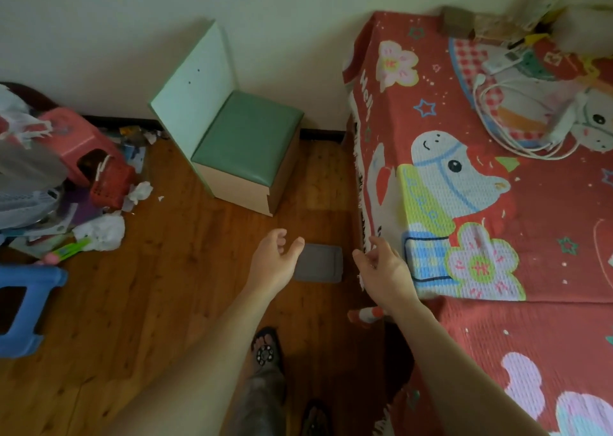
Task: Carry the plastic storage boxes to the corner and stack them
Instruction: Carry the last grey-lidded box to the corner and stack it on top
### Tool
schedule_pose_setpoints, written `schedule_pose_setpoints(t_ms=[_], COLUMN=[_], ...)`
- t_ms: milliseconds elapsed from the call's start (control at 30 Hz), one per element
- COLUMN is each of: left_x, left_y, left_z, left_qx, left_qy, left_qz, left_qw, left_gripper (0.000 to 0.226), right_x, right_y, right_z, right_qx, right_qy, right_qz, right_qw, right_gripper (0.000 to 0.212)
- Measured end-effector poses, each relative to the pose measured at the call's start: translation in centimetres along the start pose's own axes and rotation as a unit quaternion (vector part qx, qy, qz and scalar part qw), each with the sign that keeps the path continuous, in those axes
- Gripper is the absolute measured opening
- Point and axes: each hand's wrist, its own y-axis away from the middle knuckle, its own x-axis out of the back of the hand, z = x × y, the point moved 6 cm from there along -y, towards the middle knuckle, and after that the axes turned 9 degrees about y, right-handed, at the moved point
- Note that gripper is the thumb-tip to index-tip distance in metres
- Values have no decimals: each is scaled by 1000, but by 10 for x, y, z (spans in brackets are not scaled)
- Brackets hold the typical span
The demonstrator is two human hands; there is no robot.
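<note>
Storage box (318, 263): grey lid visible, sits on wooden floor (149, 286) between bed edge and green chair (238, 143), directly below both hands.

Left hand (275, 263), right hand (381, 266): grip wide, fingers relaxed, holding nothing.

Risks:
- Lid-only grasp likely; lid may detach, box drops.
- Bed blanket fringe (361, 203) just beside box; right fingers may snag it.
- Own foot (265, 349) near; trip hazard during lift.

Both arms reach forward, left hand (277, 263) and right hand (384, 269) empty, fingers relaxed.
</note>
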Motion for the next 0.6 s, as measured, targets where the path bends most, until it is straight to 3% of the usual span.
schedule_pose_setpoints(t_ms=[300,600], left_x=[-28,-72], left_y=[-95,-176], left_z=[-59,-144], left_qx=[38,60], left_qy=[-20,-44], left_qz=[-42,-33], left_qw=[998,997], left_gripper=[66,80], right_x=[-70,-169], right_y=[-82,-174], right_z=[30,88], right_qx=[-62,-86], right_qy=[24,16], right_qz=[-16,-70], right_qw=[998,994], right_gripper=[61,77])
